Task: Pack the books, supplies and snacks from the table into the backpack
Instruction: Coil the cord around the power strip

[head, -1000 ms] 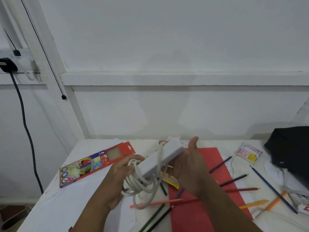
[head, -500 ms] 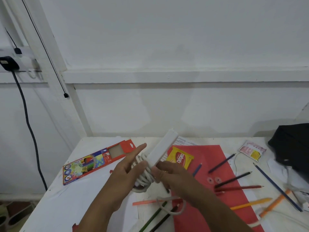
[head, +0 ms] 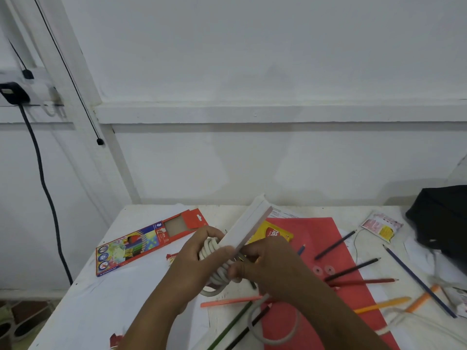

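Note:
My left hand grips a white power strip with its white cable coiled round it, tilted up toward the wall. My right hand pinches the cable at the strip's lower end; a loose loop of cable hangs below my right wrist. Beneath lie a red folder, a yellow snack packet and several loose coloured pencils. The black backpack sits at the table's right edge.
An open colour-pencil box lies on the white table to the left. A small pink sachet rests near the backpack. A black cord hangs down the wall at left. More white cable trails at lower right.
My right hand has moved from cupping the strip's side to pinching the cable at its lower end. The strip tilted more upright, uncovering the yellow packet; the coil tightened.

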Demonstrator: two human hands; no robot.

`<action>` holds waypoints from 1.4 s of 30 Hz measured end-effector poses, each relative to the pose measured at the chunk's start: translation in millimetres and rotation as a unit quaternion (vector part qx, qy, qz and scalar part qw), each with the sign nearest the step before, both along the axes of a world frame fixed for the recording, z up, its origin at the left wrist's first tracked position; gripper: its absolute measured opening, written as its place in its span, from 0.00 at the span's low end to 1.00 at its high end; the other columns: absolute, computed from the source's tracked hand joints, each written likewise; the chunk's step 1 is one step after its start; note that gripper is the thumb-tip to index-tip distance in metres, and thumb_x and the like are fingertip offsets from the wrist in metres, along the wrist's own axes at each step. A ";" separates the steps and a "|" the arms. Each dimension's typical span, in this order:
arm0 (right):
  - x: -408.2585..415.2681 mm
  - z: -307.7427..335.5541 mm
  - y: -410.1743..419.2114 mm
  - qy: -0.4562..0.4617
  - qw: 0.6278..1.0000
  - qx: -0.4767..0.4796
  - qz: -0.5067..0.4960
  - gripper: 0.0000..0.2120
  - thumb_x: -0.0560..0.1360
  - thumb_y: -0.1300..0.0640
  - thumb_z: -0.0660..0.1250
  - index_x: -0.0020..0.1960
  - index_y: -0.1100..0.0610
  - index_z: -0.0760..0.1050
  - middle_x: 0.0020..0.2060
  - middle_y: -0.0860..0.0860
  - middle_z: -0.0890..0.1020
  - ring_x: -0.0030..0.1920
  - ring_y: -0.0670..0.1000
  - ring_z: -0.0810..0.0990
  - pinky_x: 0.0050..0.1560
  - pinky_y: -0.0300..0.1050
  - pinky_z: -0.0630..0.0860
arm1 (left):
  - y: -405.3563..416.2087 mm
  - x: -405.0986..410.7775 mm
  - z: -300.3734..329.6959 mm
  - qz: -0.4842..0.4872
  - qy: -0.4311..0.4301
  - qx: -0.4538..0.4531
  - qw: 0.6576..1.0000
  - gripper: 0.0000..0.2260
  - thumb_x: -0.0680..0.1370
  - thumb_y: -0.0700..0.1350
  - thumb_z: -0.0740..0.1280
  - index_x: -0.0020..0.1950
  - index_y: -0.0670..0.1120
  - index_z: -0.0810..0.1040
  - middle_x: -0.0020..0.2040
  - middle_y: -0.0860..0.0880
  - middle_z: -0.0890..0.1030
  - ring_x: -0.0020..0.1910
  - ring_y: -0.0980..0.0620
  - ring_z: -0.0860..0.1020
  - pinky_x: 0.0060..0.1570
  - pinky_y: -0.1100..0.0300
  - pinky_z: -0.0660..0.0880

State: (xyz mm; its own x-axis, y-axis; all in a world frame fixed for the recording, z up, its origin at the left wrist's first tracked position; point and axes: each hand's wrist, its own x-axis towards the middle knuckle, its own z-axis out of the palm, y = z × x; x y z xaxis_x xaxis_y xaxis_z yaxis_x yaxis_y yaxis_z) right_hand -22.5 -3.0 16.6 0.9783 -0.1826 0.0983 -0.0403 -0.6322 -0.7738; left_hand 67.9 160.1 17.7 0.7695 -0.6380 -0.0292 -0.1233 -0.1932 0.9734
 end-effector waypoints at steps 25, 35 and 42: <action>-20.0 57.2 -32.5 0.132 0.980 -0.135 0.065 0.11 0.75 0.55 0.65 0.35 0.56 0.76 0.28 0.50 0.75 0.28 0.43 0.68 0.32 0.40 0.67 | 16.0 12.9 -2.3 0.146 -0.143 0.104 0.973 0.11 0.72 0.48 0.77 0.51 0.54 0.78 0.42 0.53 0.81 0.35 0.64 0.80 0.25 0.68 0.74; 18.6 39.7 -46.2 -0.102 0.971 0.160 -0.142 0.16 0.79 0.59 0.65 0.35 0.64 0.77 0.25 0.48 0.71 0.28 0.49 0.66 0.31 0.42 0.64 | 30.4 18.3 4.9 -0.189 0.000 -0.030 0.982 0.20 0.61 0.50 0.76 0.50 0.46 0.84 0.47 0.45 0.84 0.43 0.48 0.82 0.42 0.57 0.78; -1.0 -9.7 -38.0 -0.065 0.988 0.080 -0.118 0.19 0.78 0.40 0.61 0.39 0.52 0.80 0.28 0.53 0.74 0.29 0.44 0.70 0.34 0.43 0.68 | 22.0 26.3 6.9 0.100 0.263 -0.239 0.930 0.18 0.70 0.54 0.69 0.54 0.43 0.81 0.50 0.37 0.82 0.41 0.43 0.82 0.41 0.53 0.79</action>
